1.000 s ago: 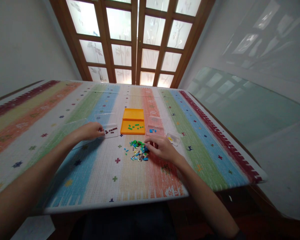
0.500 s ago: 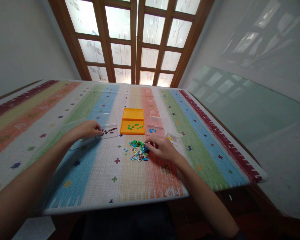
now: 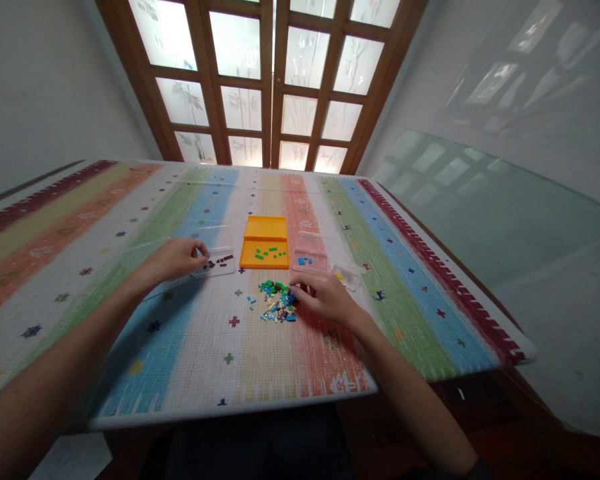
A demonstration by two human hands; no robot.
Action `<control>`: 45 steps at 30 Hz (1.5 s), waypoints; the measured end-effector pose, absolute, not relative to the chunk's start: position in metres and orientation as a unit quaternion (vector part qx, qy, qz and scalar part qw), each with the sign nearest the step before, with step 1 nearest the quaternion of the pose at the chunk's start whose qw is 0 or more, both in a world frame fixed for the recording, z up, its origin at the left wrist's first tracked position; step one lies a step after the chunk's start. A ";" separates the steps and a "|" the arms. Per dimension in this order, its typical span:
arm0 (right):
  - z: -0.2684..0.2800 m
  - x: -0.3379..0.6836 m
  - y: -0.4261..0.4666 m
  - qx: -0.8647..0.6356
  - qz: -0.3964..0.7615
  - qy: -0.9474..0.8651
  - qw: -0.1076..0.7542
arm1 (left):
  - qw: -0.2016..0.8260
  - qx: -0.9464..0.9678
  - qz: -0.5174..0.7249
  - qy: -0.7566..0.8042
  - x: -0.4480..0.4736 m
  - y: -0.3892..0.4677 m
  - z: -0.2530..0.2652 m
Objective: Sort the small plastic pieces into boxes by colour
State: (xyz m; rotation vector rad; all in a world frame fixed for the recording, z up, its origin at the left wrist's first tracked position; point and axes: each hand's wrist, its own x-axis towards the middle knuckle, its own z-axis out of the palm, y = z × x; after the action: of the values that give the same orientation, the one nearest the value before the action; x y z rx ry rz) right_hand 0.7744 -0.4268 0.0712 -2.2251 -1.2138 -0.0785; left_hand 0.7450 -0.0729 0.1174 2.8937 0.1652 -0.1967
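Note:
A small heap of tiny mixed-colour bricks [image 3: 277, 301] lies on the striped cloth. My right hand [image 3: 325, 295] rests at the heap's right edge, fingertips curled onto the pieces; whether it grips one I cannot tell. My left hand [image 3: 177, 257] sits at the left end of a clear tray [image 3: 219, 261] holding dark brown pieces, fingers touching its rim. Behind the heap stands an orange tray [image 3: 266, 250] with green pieces. A clear tray [image 3: 307, 257] with blue pieces is to its right, and a small clear dish [image 3: 346, 276] with a yellow piece lies beyond my right hand.
The table with its striped cloth [image 3: 130, 347] ends close in front of me and at the right edge [image 3: 480, 320]. A clear lid [image 3: 155, 257] lies under my left forearm. Wooden glazed doors [image 3: 270, 80] stand behind the table, walls on both sides.
My left hand has shifted slightly along the clear tray's left end. The right hand stays at the heap, fingers barely moving.

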 end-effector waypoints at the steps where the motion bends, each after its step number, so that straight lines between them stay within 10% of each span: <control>1: 0.071 0.775 -0.427 -0.838 -0.031 -0.457 0.298 | 0.126 0.990 -0.049 0.042 0.742 -0.080 0.120; 14: 0.064 0.779 -0.413 -0.852 -0.027 -0.448 0.269 | 0.213 0.951 0.008 -0.225 0.732 -0.166 0.080; 33: 0.064 0.779 -0.390 -0.899 -0.006 -0.401 0.176 | 0.401 0.905 0.054 -0.133 0.724 -0.170 0.073; 45: 0.063 0.784 -0.393 -0.838 0.029 -0.355 0.413 | 0.559 0.824 0.078 -0.056 0.719 -0.173 0.073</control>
State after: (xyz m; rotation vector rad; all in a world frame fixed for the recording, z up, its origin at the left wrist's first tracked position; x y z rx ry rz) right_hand 0.7839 -0.3927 0.0626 -2.1073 -0.8921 0.0734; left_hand 0.7186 -0.1731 0.0727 1.9420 -0.1323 0.1842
